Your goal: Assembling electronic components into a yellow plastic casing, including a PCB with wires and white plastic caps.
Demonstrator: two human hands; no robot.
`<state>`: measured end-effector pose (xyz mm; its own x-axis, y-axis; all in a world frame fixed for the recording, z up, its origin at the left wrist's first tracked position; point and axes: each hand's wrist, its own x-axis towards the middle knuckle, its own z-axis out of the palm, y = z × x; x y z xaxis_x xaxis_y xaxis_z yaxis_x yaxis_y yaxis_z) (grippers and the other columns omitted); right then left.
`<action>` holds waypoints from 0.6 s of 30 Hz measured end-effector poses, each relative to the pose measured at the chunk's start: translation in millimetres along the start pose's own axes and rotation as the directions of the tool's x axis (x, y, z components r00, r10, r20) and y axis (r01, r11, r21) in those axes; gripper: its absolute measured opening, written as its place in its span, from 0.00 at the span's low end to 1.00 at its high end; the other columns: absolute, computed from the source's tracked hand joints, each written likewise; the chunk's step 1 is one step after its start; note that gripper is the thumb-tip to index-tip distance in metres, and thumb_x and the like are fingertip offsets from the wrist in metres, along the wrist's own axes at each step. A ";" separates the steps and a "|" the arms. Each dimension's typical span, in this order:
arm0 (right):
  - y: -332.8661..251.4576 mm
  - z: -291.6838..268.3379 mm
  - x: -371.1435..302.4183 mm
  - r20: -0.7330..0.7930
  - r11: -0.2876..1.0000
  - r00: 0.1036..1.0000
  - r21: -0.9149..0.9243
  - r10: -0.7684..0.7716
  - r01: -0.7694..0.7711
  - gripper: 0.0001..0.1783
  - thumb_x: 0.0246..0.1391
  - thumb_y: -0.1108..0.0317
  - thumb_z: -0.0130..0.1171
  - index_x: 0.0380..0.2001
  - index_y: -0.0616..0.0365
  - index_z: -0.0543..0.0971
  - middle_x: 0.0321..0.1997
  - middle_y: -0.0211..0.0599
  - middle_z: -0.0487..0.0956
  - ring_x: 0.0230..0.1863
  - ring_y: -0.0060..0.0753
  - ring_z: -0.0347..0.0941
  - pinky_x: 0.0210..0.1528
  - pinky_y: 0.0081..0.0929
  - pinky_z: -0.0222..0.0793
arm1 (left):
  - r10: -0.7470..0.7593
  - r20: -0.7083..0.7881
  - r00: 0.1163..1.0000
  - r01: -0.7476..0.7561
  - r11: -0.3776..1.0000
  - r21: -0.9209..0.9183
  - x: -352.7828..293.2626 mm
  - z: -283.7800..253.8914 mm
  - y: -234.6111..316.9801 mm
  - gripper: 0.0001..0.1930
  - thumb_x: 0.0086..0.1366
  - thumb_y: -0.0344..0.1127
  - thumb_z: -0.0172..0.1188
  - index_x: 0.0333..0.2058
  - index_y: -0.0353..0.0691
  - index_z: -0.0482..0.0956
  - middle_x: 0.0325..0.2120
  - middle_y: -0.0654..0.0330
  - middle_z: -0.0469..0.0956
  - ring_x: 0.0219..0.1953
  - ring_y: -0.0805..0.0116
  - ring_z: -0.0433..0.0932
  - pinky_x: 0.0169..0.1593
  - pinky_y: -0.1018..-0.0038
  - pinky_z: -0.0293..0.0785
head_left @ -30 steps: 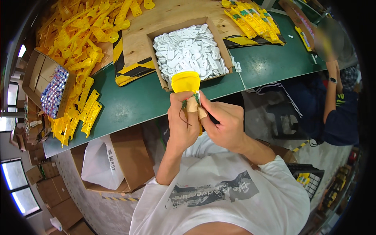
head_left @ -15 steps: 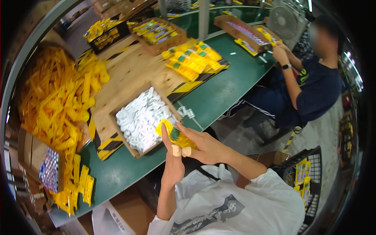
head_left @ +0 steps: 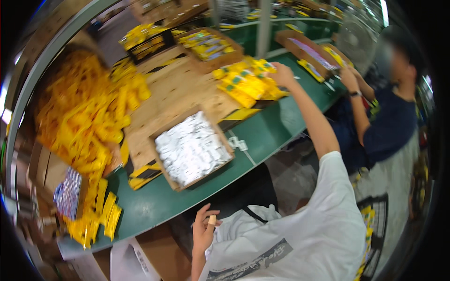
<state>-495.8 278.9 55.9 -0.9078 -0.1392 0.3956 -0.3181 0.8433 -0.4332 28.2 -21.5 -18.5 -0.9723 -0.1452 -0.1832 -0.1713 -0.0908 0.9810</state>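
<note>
Yellow pieces with green patches [head_left: 240, 90] lie in an overlapping batch between 12 and 1 o'clock, reading the whole view as a dial, along the side of a wooden board [head_left: 164, 96] trimmed with black-and-yellow striped tape [head_left: 240, 114]. The right hand [head_left: 282, 76], its arm stretched out, reaches the batch from its 2 o'clock side; the fingertips are at the pieces, but blur makes it impossible to tell whether it grips one. The left hand [head_left: 203, 230] is released, its fingers loosely bent and apart, between 6 and 7 o'clock, beside the white shirt [head_left: 300, 229] and just off the near edge of the green surface [head_left: 143, 206]. A tan wrap [head_left: 212, 219] circles one of its digits. Close to the hub, toward 9 o'clock, a cardboard carton [head_left: 176, 125] is full of small white pieces [head_left: 190, 150]. Past it, between 9 and 10, spreads a heap of yellow parts [head_left: 84, 112]; near 8 o'clock a tilted box [head_left: 47, 164] holds small shiny cylinders [head_left: 68, 194]. A co-worker [head_left: 391, 126] sits between 2 and 3 o'clock, and a black crate [head_left: 382, 234] shows at 4.
</note>
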 end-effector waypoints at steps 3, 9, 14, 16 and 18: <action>22.5 18.3 18.7 0.086 1.000 0.996 -0.013 0.018 -0.017 0.30 0.46 0.50 0.65 0.50 0.56 0.79 0.47 0.46 0.81 0.50 0.48 0.77 0.52 0.39 0.71 | -0.072 -0.137 0.988 0.064 0.996 -0.058 -24.7 -12.4 -19.6 0.19 0.69 0.27 0.51 0.57 0.34 0.66 0.43 0.53 0.78 0.36 0.69 0.80 0.41 0.76 0.77; -4.0 19.4 11.1 -0.040 0.990 0.999 -0.134 0.032 -0.037 0.28 0.53 0.48 0.61 0.51 0.54 0.79 0.49 0.51 0.79 0.52 0.50 0.76 0.55 0.36 0.69 | -0.045 -0.365 0.930 0.021 0.997 -0.071 -37.9 -51.1 20.7 0.17 0.70 0.33 0.53 0.55 0.35 0.69 0.39 0.54 0.78 0.35 0.69 0.79 0.38 0.74 0.76; -32.7 20.5 -62.7 -0.202 0.905 0.977 0.402 -0.063 0.141 0.20 0.62 0.59 0.57 0.50 0.65 0.77 0.48 0.38 0.80 0.48 0.26 0.75 0.52 0.23 0.68 | 0.328 -0.622 0.711 -0.011 0.889 0.457 -15.8 -173.5 55.4 0.14 0.64 0.30 0.56 0.47 0.31 0.75 0.31 0.58 0.81 0.34 0.72 0.79 0.38 0.73 0.74; -42.8 22.4 -110.5 -0.170 0.896 0.986 0.438 0.002 0.074 0.21 0.62 0.59 0.58 0.48 0.68 0.77 0.44 0.38 0.80 0.45 0.24 0.74 0.51 0.23 0.68 | 0.642 -0.602 0.475 0.155 0.612 0.775 10.0 -232.9 81.4 0.13 0.64 0.33 0.58 0.45 0.33 0.76 0.29 0.51 0.80 0.33 0.61 0.79 0.39 0.68 0.73; -30.2 45.4 -153.3 -0.148 0.836 0.988 0.545 0.033 0.053 0.18 0.63 0.64 0.56 0.46 0.70 0.77 0.43 0.37 0.80 0.46 0.25 0.73 0.53 0.24 0.67 | 0.819 -0.484 0.309 0.248 0.422 0.872 24.6 -296.5 86.6 0.11 0.64 0.33 0.58 0.43 0.34 0.76 0.26 0.50 0.78 0.31 0.57 0.79 0.38 0.67 0.73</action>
<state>-359.4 251.2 -28.5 -0.8675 -0.0329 0.4964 -0.4637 0.4149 -0.7829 36.6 -325.1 43.1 -0.3635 -0.5960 0.7160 -0.4525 0.7848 0.4234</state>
